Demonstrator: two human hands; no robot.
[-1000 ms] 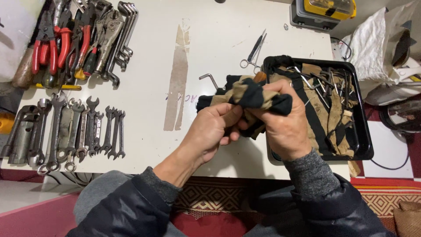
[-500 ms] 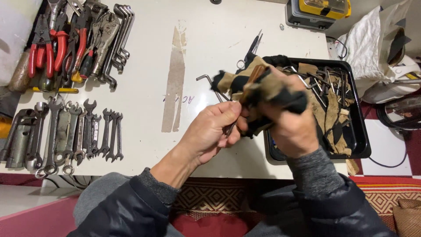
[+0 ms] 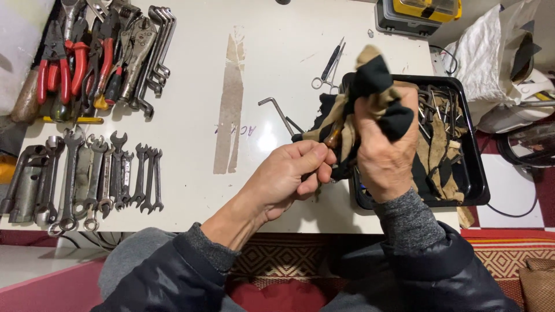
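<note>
Tool (image 3: 331, 138) in hands mostly hidden by rag (image 3: 376, 81); kind unclear.

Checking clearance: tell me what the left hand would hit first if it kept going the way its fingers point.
Probably the black-and-tan cloth bunched in the right hand; the left hand points right at it, nearly touching. Depth is uncertain.

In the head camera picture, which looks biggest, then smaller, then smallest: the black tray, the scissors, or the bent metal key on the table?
Largest to smallest, as they look in the head view:
1. Black tray, partly hidden by the right hand and its cloth.
2. Scissors.
3. Bent metal key.
The last two look nearly alike in length, so that ranking is unsure.
</note>
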